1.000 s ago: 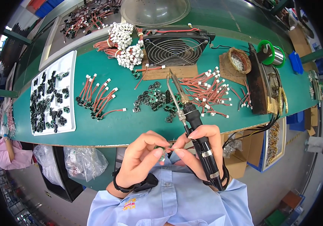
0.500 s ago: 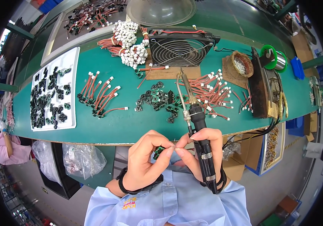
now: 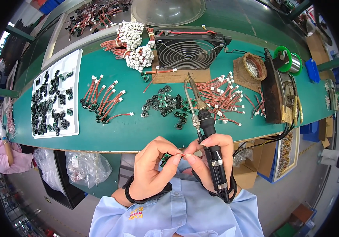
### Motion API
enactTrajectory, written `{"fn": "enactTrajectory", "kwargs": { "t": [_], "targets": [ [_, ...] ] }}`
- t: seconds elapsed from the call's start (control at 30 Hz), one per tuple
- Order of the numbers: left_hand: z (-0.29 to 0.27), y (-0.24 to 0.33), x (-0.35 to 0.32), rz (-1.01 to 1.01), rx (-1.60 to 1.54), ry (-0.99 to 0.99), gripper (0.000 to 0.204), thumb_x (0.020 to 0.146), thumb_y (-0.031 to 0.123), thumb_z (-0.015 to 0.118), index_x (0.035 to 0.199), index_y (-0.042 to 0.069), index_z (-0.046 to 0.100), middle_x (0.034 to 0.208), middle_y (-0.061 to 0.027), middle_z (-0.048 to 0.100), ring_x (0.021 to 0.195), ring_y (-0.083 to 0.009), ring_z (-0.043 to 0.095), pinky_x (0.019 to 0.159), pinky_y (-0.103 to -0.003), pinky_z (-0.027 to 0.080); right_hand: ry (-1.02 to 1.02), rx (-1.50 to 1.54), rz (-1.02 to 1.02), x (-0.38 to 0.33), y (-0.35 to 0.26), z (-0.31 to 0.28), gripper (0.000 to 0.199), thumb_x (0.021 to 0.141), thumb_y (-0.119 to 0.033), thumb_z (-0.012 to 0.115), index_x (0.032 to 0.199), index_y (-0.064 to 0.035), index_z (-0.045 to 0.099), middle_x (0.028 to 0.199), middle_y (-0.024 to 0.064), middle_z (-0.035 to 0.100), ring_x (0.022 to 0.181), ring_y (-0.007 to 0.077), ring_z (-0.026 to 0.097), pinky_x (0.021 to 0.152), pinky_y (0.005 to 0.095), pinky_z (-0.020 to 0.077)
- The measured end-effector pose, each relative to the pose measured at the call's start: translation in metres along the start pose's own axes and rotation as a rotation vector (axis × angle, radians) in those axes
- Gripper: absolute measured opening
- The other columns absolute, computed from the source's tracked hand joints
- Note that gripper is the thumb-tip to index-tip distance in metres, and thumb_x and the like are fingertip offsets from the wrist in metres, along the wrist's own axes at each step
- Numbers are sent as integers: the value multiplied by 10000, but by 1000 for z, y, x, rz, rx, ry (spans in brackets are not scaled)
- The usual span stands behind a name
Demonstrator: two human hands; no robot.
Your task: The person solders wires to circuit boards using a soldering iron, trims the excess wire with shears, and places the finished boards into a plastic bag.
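Fingers (image 3: 168, 164) pinching red wire (image 3: 180, 155), soldering iron (image 3: 209, 142)

The soldering iron (image 3: 207, 138) has a matt black plastic grip with shiny metal bands and a dull metal tip. The bench top (image 3: 138, 130) looks like smooth matt green rubber, and the fan (image 3: 188, 49) has a glossy wire grille.

A light blue collared shirt (image 3: 177, 213) with a small orange chest emblem (image 3: 138, 213). A black wristband (image 3: 129, 193) circles the left wrist.
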State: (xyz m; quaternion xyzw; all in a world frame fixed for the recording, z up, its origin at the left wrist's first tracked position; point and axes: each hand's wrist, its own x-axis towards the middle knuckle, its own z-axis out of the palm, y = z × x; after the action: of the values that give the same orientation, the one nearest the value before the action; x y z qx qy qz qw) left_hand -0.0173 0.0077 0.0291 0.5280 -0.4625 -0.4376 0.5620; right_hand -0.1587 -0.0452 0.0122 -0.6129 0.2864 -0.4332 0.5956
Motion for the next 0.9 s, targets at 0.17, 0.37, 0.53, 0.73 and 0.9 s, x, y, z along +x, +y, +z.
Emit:
{"fn": "enactTrajectory", "kwargs": {
  "t": [0.17,0.37,0.53,0.73,0.9],
  "targets": [
    [-1,-1,0,19,61,-23,97,806,-41,540,889,-2,508,819,-86,550,742,-135,493,679,-244,395,-8,-1,50,2,-5,-1,428,795,39,622,1081,-86,328,843,121,565,735,126,587,539,222,506],
    [-1,-6,1,94,193,-13,114,811,-36,527,921,-7,527,818,-82,546,739,-140,496,679,-246,400,5,-42,36,2,-3,-2,430,790,44,627,1078,-81,334,843,116,563,736,128,590,573,237,502],
    [-5,-2,4,-66,56,16,170,857,54,508,997,-35,547,828,-82,538,739,-152,513,679,-253,412,52,7,31,0,-3,-6,423,789,51,625,1073,-74,338,841,116,564,715,124,583,604,241,489],
    [-12,2,7,-170,-215,30,244,870,128,527,1040,-45,545,866,-83,533,747,-164,530,682,-266,424,39,21,62,4,-4,-10,423,786,50,625,1067,-74,335,818,114,573,700,119,572,611,236,478],
    [-16,4,8,-223,-366,-25,226,852,127,565,1017,-26,549,907,-90,538,769,-171,539,685,-280,429,29,41,64,6,-9,-8,420,781,45,628,1058,-69,333,799,121,582,696,128,580,605,244,482]
  ]
}}
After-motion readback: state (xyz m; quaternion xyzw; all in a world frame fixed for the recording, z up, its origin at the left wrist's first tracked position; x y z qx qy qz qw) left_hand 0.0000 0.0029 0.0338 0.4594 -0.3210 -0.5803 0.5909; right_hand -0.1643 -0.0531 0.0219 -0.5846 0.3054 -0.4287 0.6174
